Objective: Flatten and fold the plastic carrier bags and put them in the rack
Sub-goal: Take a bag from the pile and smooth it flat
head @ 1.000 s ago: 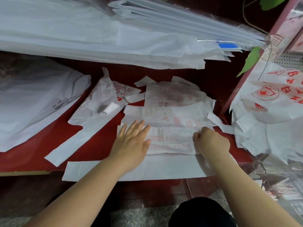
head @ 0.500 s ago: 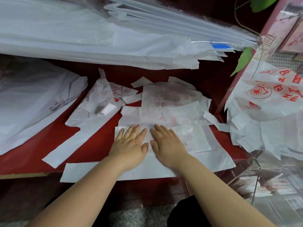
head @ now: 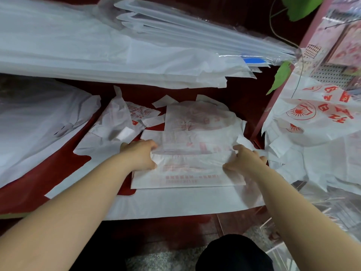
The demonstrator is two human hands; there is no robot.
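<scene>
The left hand (head: 139, 155) and right hand (head: 245, 160) pinch the ends of a half-folded printed carrier bag (head: 191, 173) on the tabletop (head: 29, 184) — other bags (head: 195, 118) lie unfolded, so I judge most work is left.

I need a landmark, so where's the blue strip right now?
In the head view the blue strip is upper right, tucked into the right end of the white bag stack, just left of the green leaf.
</scene>
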